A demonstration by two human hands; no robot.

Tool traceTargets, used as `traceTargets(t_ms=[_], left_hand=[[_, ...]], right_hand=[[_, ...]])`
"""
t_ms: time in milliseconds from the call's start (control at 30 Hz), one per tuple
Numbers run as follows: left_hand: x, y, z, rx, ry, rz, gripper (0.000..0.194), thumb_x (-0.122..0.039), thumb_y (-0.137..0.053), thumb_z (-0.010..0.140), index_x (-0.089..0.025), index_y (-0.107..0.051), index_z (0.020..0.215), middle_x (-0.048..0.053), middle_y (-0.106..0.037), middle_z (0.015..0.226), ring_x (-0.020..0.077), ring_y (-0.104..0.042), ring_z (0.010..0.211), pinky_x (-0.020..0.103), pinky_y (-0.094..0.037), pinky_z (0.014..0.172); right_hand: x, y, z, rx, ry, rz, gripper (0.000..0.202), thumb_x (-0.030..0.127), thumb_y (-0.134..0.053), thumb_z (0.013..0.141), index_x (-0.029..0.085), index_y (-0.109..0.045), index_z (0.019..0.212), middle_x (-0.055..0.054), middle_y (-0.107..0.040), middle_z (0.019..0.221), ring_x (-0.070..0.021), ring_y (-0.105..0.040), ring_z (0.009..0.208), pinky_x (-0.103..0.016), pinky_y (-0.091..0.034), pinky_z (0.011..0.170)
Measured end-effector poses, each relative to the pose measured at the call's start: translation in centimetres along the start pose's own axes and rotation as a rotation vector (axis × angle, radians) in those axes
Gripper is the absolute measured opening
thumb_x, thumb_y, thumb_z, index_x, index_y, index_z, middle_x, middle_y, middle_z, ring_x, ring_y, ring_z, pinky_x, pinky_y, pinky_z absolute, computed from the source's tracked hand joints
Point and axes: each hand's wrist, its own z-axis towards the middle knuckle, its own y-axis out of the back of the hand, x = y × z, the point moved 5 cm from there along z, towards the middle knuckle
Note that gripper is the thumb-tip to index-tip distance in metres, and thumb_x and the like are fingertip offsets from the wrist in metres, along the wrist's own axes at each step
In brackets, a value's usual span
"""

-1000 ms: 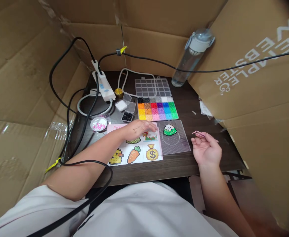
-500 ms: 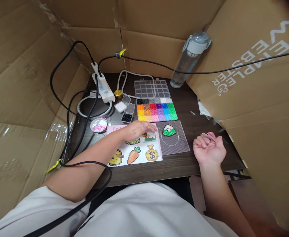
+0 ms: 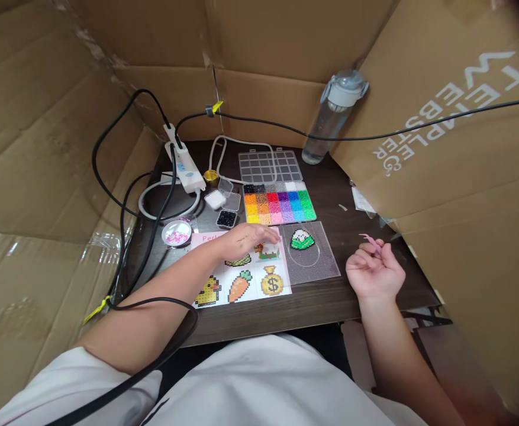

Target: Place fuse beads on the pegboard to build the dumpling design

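Note:
My left hand rests on its side over the upper part of the printed pattern sheet, fingers stretched out and holding nothing. Its fingertips reach the left edge of the clear pegboard. On that board sits a bead figure in white, green and black, above a ring outline. To the right of the board, my right hand is palm up with curled fingers closed on pink tweezers, whose bent tip points left. The sheet shows a carrot, a money bag and other pixel pictures, some hidden under my left hand and arm.
Behind the sheet are a sorted bead case, a small box of black beads, a white box and a dish of pink beads. A power strip, black cables and a water bottle stand near cardboard walls.
My right hand has turned the tweezers so that they stand up more from the fingers. The view has tilted slightly up. My left hand stays over the sheet.

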Motion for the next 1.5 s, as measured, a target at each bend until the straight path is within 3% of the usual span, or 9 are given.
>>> traceTargets(t_ms=[367, 933, 1000, 1067, 1133, 1200, 1267, 1367, 1500], left_hand=[[-0.2, 0.0, 0.0, -0.002, -0.004, -0.003, 0.069, -0.055, -0.014, 0.102, -0.015, -0.070, 0.108, 0.016, -0.069, 0.119, 0.0201, -0.062, 0.120, 0.044, -0.047, 0.107], [0.0, -0.2, 0.0, 0.009, 0.024, 0.020, 0.073, -0.059, -0.012, 0.101, -0.016, -0.070, 0.108, 0.014, -0.070, 0.119, 0.0216, -0.061, 0.122, 0.046, -0.047, 0.107], [-0.1, -0.2, 0.0, 0.010, 0.023, 0.020, 0.073, -0.058, -0.012, 0.101, -0.015, -0.070, 0.109, 0.015, -0.070, 0.119, 0.0216, -0.061, 0.121, 0.046, -0.047, 0.107], [-0.3, -0.1, 0.1, 0.008, 0.016, 0.022, 0.073, -0.058, -0.012, 0.101, -0.015, -0.070, 0.109, 0.015, -0.070, 0.119, 0.0213, -0.061, 0.121, 0.045, -0.047, 0.106], [-0.4, -0.1, 0.1, 0.007, 0.011, 0.022, 0.072, -0.057, -0.012, 0.101, -0.015, -0.071, 0.109, 0.015, -0.070, 0.119, 0.0211, -0.062, 0.120, 0.044, -0.048, 0.106], [-0.3, -0.1, 0.1, 0.007, 0.004, 0.015, 0.071, -0.056, -0.013, 0.102, -0.016, -0.071, 0.109, 0.015, -0.069, 0.120, 0.0213, -0.062, 0.120, 0.044, -0.048, 0.105], [-0.3, -0.1, 0.1, 0.005, -0.011, 0.005, 0.071, -0.056, -0.013, 0.102, -0.016, -0.070, 0.110, 0.015, -0.069, 0.121, 0.0216, -0.062, 0.120, 0.044, -0.049, 0.104], [-0.1, -0.2, 0.1, 0.002, -0.004, 0.004, 0.071, -0.057, -0.013, 0.101, -0.015, -0.071, 0.109, 0.015, -0.069, 0.120, 0.0220, -0.062, 0.119, 0.044, -0.048, 0.105], [0.1, -0.1, 0.0, -0.011, 0.022, 0.001, 0.072, -0.059, -0.015, 0.101, -0.015, -0.071, 0.108, 0.015, -0.070, 0.119, 0.0222, -0.062, 0.119, 0.045, -0.048, 0.104]], right_hand=[[0.0, 0.0, 0.1, 0.050, -0.007, -0.049, 0.010, 0.026, -0.063, 0.084, 0.016, -0.062, 0.083, 0.006, -0.055, 0.062, -0.0027, -0.040, 0.039, -0.017, -0.041, 0.040], [0.4, 0.0, 0.0, 0.085, 0.011, -0.093, 0.007, 0.021, -0.066, 0.078, 0.017, -0.064, 0.084, 0.007, -0.056, 0.064, -0.0020, -0.040, 0.039, -0.017, -0.041, 0.041], [0.1, -0.3, -0.3, 0.143, 0.078, -0.212, 0.011, 0.026, -0.070, 0.077, 0.019, -0.068, 0.084, 0.005, -0.059, 0.064, -0.0032, -0.042, 0.040, -0.019, -0.042, 0.040], [-0.1, -0.8, -1.0, 0.233, 0.270, -0.420, 0.016, 0.032, -0.075, 0.074, 0.021, -0.072, 0.085, 0.002, -0.066, 0.071, -0.0069, -0.050, 0.044, -0.025, -0.047, 0.043], [-0.5, -1.5, -2.3, 0.312, 0.551, -0.687, 0.014, 0.030, -0.079, 0.071, 0.023, -0.076, 0.083, -0.004, -0.072, 0.086, -0.0134, -0.062, 0.057, -0.034, -0.055, 0.056], [-1.4, -2.1, -3.3, 0.399, 0.690, -0.926, 0.014, 0.024, -0.082, 0.067, 0.025, -0.078, 0.081, -0.007, -0.074, 0.094, -0.0208, -0.068, 0.076, -0.042, -0.057, 0.072], [-2.4, -2.5, -3.7, 0.511, 0.696, -1.063, 0.018, 0.020, -0.084, 0.064, 0.027, -0.079, 0.080, -0.007, -0.076, 0.091, -0.0250, -0.069, 0.083, -0.048, -0.056, 0.080], [-3.0, -3.0, -3.8, 0.648, 0.682, -1.151, 0.019, 0.017, -0.083, 0.066, 0.029, -0.080, 0.081, -0.006, -0.077, 0.082, -0.0256, -0.069, 0.080, -0.051, -0.055, 0.082], [-3.1, -3.3, -3.6, 0.692, 0.732, -1.215, 0.024, 0.013, -0.077, 0.072, 0.031, -0.080, 0.088, -0.004, -0.079, 0.084, -0.0245, -0.068, 0.079, -0.048, -0.056, 0.077]])
